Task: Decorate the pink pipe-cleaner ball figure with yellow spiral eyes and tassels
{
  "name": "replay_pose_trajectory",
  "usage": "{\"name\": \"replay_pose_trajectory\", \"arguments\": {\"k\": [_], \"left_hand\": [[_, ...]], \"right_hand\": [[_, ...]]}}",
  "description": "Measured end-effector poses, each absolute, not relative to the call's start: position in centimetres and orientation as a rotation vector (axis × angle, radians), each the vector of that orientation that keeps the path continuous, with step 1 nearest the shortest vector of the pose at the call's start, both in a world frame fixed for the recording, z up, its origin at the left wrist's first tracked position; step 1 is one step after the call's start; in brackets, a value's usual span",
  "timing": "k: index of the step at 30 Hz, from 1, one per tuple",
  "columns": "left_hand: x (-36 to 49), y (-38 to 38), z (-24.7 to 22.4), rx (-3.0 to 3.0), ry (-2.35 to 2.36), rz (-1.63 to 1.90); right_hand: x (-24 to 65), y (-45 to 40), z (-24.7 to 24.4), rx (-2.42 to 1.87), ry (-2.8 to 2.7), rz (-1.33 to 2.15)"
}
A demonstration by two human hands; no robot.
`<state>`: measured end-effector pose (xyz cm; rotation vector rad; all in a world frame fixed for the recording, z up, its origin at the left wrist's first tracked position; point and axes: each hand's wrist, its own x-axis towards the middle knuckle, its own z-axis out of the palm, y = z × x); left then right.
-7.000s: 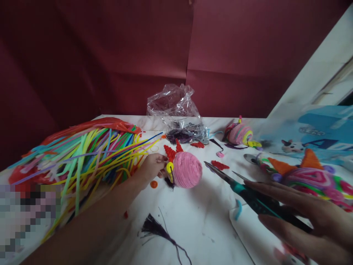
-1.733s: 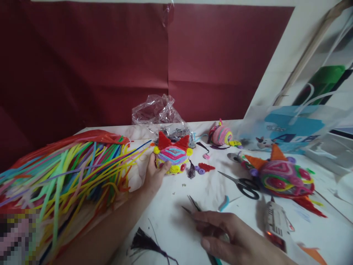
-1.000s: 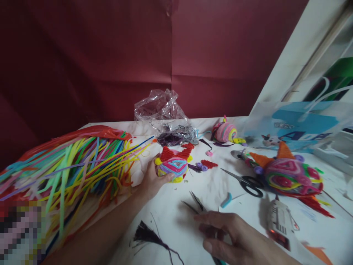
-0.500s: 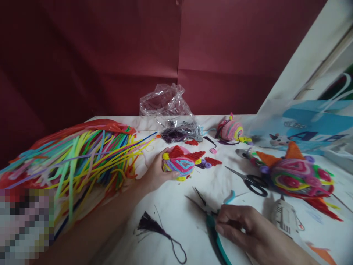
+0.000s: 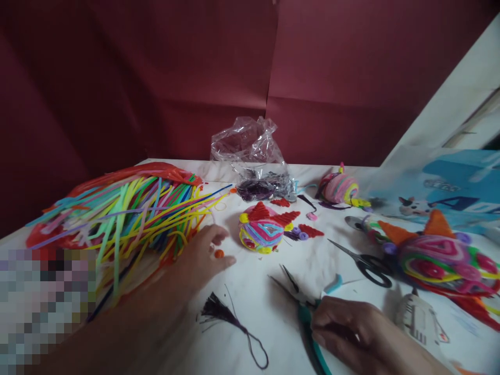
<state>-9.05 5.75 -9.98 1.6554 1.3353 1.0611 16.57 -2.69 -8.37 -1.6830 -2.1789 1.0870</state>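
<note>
Holding pliers [image 5: 307, 323]: right hand [image 5: 347, 328], narrow grip, jaws spread.
Left hand [image 5: 201, 258]: wide; orange ball [image 5: 219, 253] between thumb and fingers, contact unclear.
Striped ball [image 5: 262, 232]: on surface [image 5: 285, 333], ahead between hands, touching neither.
Tassel [image 5: 224, 314]: between hands, nearer than striped ball.
Scissors [image 5: 363, 260]: just beyond right hand.

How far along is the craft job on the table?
Partly done, by the look of it. Done: small ornament has red horns and yellow curls. In hand: pliers, jaws apart, in the right hand; left hand open, off the ornament. Possibly left: black tassel and red pieces, lying loose; can't tell where they belong.
</note>
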Motion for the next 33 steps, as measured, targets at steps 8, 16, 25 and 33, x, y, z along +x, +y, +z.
{"name": "replay_pose_trajectory", "arguments": {"k": [8, 16, 25, 33], "left_hand": [[-7.6, -0.2, -12.2, 2.541, 1.017, 0.106], [-6.2, 0.8, -8.4, 1.402, 0.869, 0.622], [-4.5, 0.0, -7.8, 1.213, 0.739, 0.672], [-5.1, 0.5, -8.1, 1.21, 0.696, 0.662]], "right_hand": [[15.1, -3.8, -7.6, -1.572, -2.264, 0.942], [15.7, -3.5, -6.8, -1.475, -1.985, 1.141], [12.7, -0.9, -6.2, -1.106, -1.55, 1.514], [12.7, 0.3, -5.9, -1.104, -1.431, 1.639]]}}
